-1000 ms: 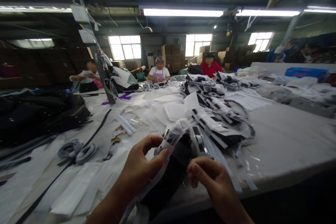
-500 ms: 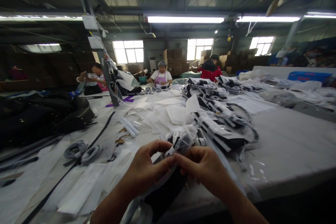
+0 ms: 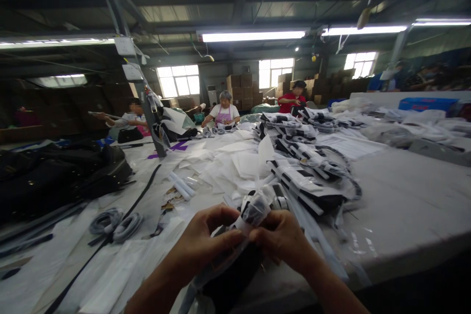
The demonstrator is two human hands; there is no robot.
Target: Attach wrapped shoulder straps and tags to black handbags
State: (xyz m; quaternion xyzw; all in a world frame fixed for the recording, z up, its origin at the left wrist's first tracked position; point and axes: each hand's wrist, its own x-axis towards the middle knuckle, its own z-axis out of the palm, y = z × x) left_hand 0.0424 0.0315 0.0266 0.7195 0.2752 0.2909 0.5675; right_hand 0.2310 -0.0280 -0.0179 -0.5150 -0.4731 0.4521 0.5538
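At the near table edge, my left hand point(image 3: 208, 243) is closed, thumb and fingers pinching the white wrap point(image 3: 241, 225) around a black bundle point(image 3: 233, 277). On the other side of that wrap my right hand point(image 3: 285, 240) is also closed, its thumb and bent forefinger pressed to the white material. A clear, crinkled plastic-covered end point(image 3: 255, 206) sticks out beyond both hands. The black part hangs down toward me below them. What kind of article the bundle is, I cannot make out.
Wrapped black-and-white bundles point(image 3: 305, 181) are piled to the right. White sheets point(image 3: 235, 162) spread across the middle. Grey coiled cords point(image 3: 127, 228) and black bags point(image 3: 59, 171) lie left, near a metal post point(image 3: 150, 125). Several co-workers sit beyond, one in red point(image 3: 292, 100).
My right thumb has moved slightly right, away from my left thumb, along the wrap. The co-worker in red has straightened up; the one at left now holds out a long pale item.
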